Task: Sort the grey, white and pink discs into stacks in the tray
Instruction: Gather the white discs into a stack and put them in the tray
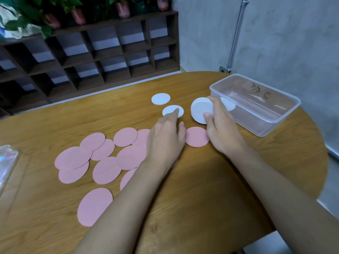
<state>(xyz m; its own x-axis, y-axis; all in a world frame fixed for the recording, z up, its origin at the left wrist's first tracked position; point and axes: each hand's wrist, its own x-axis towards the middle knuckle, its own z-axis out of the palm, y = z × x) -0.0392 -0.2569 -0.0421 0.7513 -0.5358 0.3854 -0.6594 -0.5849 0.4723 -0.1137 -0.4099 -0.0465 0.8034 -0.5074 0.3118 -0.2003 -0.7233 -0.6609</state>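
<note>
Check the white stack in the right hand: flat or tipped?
Tipped. The white stack is up on edge, its round face toward the camera, with the right hand gripping its rim.

Wooden table (201,180): scattered pink discs (125,136), two white discs (160,98), clear tray (253,125) right.

Wooden table (201,189), shelf (110,52), perhaps plastic wrap (7,162)

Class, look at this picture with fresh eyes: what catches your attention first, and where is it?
The scatter of pink discs over the left of the wooden table stands out first. Next, the right hand grips a stack of white discs beside the clear tray, while the left hand touches a loose white disc just left of it.
</note>
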